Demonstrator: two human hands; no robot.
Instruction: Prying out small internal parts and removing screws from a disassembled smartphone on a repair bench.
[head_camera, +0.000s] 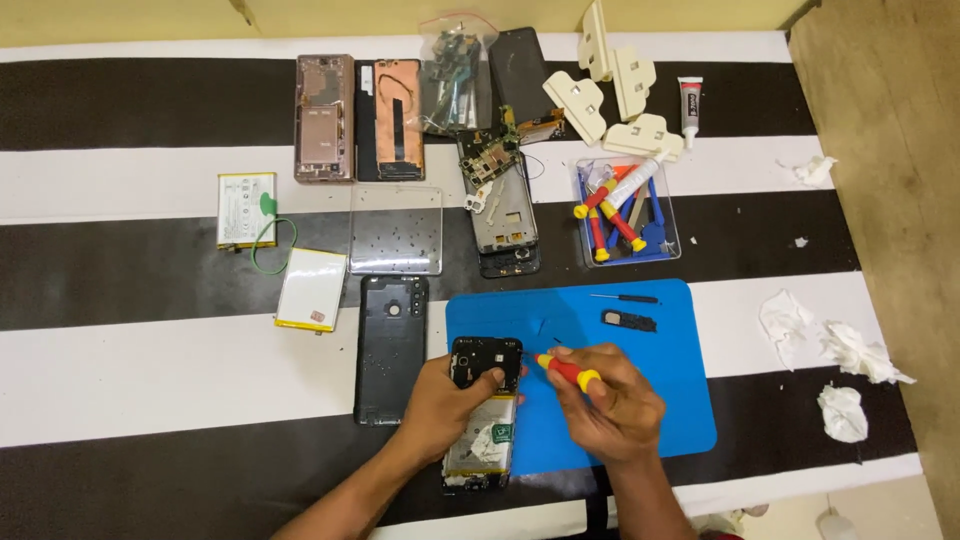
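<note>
An opened phone (484, 413), back removed and battery showing, is lying on the blue mat's (660, 400) left edge. The left hand (445, 405) is gripping it; the right hand (605, 405) is pinching a red-yellow screwdriver (565, 370). Beyond the mat, a clear tray (628, 212) is holding more screwdrivers.

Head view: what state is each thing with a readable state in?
Opened black phone: back off, battery exposed, steadied by the left hand.
Red and yellow screwdriver: gripped in the right hand, tip at the phone.
Black back cover: detached, lying flat.
Clear plastic tool tray: open, holding tools.
White glue tube: capped.
</note>
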